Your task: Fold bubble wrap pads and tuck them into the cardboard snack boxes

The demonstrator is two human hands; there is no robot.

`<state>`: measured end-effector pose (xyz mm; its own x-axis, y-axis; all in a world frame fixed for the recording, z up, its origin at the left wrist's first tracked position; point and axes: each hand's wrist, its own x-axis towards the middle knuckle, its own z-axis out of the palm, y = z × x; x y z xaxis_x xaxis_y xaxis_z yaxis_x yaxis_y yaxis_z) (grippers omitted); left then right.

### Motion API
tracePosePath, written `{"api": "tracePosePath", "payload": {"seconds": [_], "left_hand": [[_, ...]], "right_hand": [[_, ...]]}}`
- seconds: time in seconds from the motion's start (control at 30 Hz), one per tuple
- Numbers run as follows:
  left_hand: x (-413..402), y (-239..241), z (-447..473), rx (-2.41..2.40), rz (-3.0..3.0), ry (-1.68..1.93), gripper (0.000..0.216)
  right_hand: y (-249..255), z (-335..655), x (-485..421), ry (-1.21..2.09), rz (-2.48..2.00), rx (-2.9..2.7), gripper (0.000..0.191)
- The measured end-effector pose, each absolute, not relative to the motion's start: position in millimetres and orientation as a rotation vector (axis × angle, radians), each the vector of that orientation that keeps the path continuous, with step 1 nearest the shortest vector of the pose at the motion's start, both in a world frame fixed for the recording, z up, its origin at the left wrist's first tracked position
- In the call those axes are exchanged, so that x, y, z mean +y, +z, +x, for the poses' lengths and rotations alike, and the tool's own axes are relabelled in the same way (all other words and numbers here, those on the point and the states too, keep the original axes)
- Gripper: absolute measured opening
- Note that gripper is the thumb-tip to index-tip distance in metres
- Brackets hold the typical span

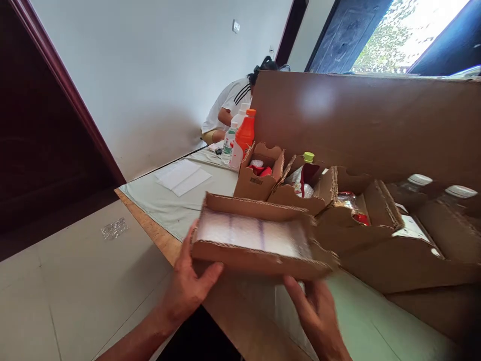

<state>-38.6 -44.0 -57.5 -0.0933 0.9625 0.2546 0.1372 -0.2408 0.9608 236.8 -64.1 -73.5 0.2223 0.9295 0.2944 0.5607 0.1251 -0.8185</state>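
Both hands sit closest to the lens, holding a shallow cardboard tray (259, 240) just above the near table edge (161, 238). Left hand (191, 281) grips the tray's left end, thumb along the front wall, fingers hidden beneath. Right hand (319, 316) is under the front right part, fingers curled upward against the base; whether they clamp or merely support, cannot tell.

Largest item: tall brown cardboard sheet (368, 120) standing upright behind everything. In front of it, a row of open corrugated boxes (338, 210) holding packets and capped bottles. Further off, an orange bottle (244, 138) and clear bottle (229, 143) stand side by side, white paper sheets (183, 176) lie on the cloth, and a seated person (229, 108) bends over by the wall.

Tray: open-topped, brown corrugated, low walls, filled with a pale plastic-wrapped block, motion-blurred. Probably light, moderately stiff, walls crushable. Best held at both ends from below, not by the thin walls.
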Motion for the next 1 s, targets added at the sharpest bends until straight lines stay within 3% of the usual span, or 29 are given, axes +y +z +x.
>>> {"api": "tracePosePath", "payload": {"seconds": [0.13, 0.33, 0.67, 1.0], "left_hand": [[-32, -48, -71, 1.540, 1.254, 1.636, 0.080], [-37, -68, -73, 1.634, 1.377, 1.665, 0.083], [-19, -102, -95, 1.589, 1.353, 1.599, 0.119], [21, -90, -82, 1.655, 1.458, 1.532, 0.125]], "right_hand": [[-39, 167, 34, 0.776, -1.216, -1.697, 0.068], [-39, 123, 108, 0.710, -1.195, -1.719, 0.069], [-116, 123, 94, 0.734, -1.239, -1.725, 0.068], [-135, 122, 84, 0.625, -1.213, -1.799, 0.063]]}}
